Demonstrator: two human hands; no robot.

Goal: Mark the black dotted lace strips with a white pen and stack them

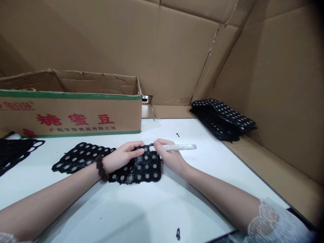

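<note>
- White tabletop (126, 212), backed by cardboard walls (182, 54).
- Black dotted sheet (147, 167), at table centre beneath both hands; folded or overlapped, not clear which.
- Left hand (128, 155), thumb on top, pinching the sheet's upper edge, seemingly to steady it; dark fuzzy band (101, 168) at wrist.
- Right hand (168, 155), fingers closed around a pale pen-like stick (181, 147); near end at the sheet, apparently held slantwise for fine control.
- Black scraps (178, 233), loose on the table.
- Dark openwork piece (15, 152), at left edge.
- More dotted sheets (227, 116), piled at right, perhaps to keep working space free.
- Open carton (129, 116), behind, green-edged; red "糖蜜豆" above black "广西华伟食品有限公司"; further red print at left, illegible.
</note>
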